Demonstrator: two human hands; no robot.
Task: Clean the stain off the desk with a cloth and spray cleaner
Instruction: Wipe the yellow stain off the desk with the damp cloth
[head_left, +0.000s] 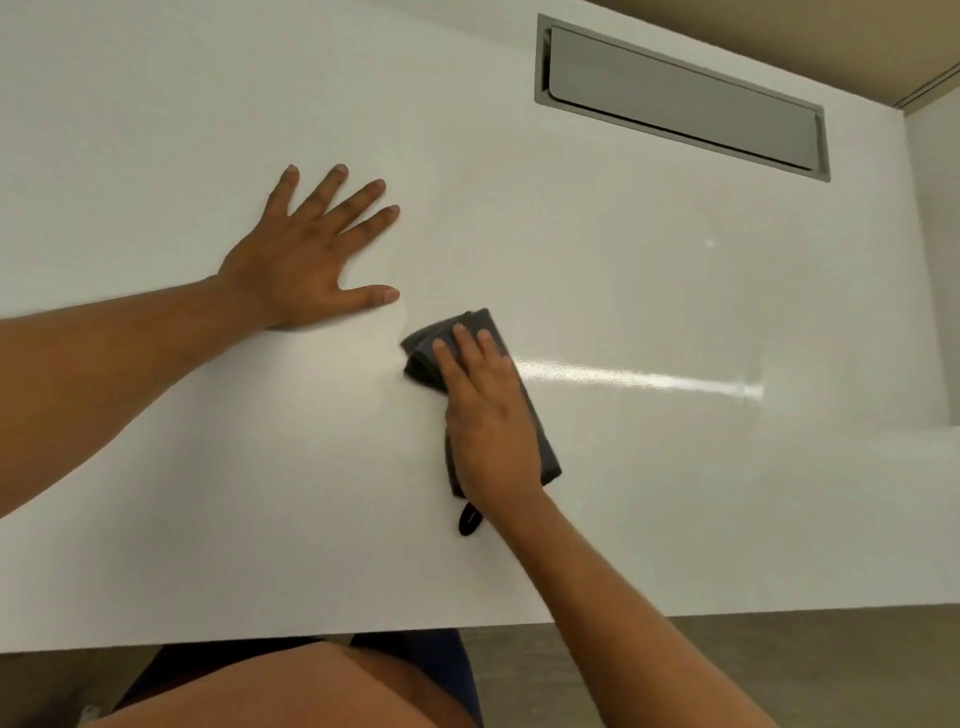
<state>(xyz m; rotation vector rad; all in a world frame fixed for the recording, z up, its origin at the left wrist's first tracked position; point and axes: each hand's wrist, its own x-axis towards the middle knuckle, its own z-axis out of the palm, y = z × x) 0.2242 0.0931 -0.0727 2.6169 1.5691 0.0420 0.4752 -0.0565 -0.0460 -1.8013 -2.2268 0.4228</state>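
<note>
**Two hands, one cloth on a white desk**

One white desk (649, 493) fills most of the view, and both of the person's bare hands are down on it. The left hand (304, 260) lies flat, palm down, all five fingers spread apart, gripping nothing. Just to its right, near the thumb tip but not touching it, sits the single folded dark grey cloth (535, 421). The right hand (488, 415) lies on top of that cloth, palm down, fingers (457, 345) straight and close together, pressing it against the desk top rather than clenching it. The cloth shows beyond the fingertips and along the hand's right side, and one small black loop tag (469, 521) sticks out from under the wrist toward the near edge.

One bright streak of reflected light (649, 379) runs across the surface to the right of the cloth. I cannot make out any stain. At the far right of the desk, well apart from both hands, one long metal cable-port flap (680, 98) is set into the surface.
</note>
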